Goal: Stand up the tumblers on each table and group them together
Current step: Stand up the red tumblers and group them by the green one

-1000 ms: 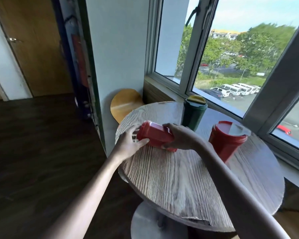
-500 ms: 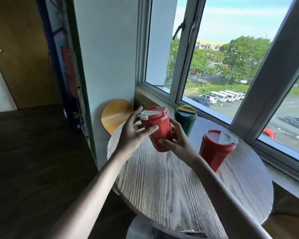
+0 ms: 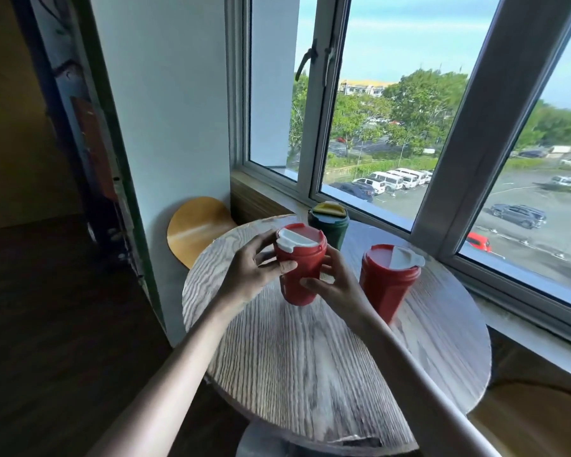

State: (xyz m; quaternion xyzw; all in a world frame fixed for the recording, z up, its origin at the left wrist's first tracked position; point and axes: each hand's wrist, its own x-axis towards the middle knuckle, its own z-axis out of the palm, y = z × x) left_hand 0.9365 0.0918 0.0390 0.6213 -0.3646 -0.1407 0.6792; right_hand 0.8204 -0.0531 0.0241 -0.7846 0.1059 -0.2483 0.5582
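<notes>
Two hands, left hand (image 3: 251,275) and right hand (image 3: 337,285), clasp a red tumbler (image 3: 300,265) upright between their fingers, steadying it over the table (image 3: 310,374). Just beyond the fingers stand a green tumbler (image 3: 328,222) and a second red tumbler (image 3: 388,278), likely its group.

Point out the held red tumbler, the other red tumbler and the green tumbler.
held red tumbler (image 3: 300,275): head view, middle of its red body between the hands.
other red tumbler (image 3: 383,288): head view, its red side wall.
green tumbler (image 3: 335,230): head view, its dark green body.
</notes>
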